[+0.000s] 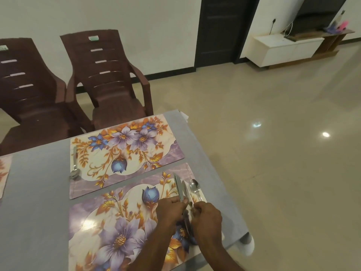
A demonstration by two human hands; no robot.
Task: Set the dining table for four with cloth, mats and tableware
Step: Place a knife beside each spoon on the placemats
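Both forearms reach up from six o'clock toward one o'clock. The left hand (pixel 170 209) and right hand (pixel 207 217) sit side by side, nearly touching. Fingers of both are curled in a pinch, knuckles up.

Honestly nothing readable here. The two brown plastic chairs each have a small greenish sticker near the top of the backrest, one on the nearer chair (pixel 94 38) and one on the left chair (pixel 3 47), but any print on them is too blurry to make out.
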